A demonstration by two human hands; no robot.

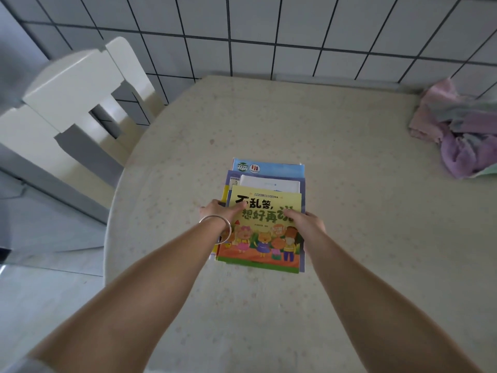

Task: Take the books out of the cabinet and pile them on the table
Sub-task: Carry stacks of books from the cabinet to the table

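Books (pixel 265 208) lie in a loose pile near the middle of the round desk (pixel 349 238), the top one a yellow picture book (pixel 266 238) with cartoon children on its cover; blue, purple and white covers stick out beyond it at the far end. Left hand (pixel 220 211), a silver bangle (pixel 219 228) on its wrist, holds the pile's left edge with its thumb lying on the yellow cover. Right hand (pixel 305 220) grips the right edge, fingers curled onto the cover. Off to the far right of the desk, well apart from the pile, sits a crumpled pink and purple cloth (pixel 457 130). A white chair (pixel 72 109) stands at the desk's left side, and a tiled wall (pixel 269 30) with dark grout runs behind.
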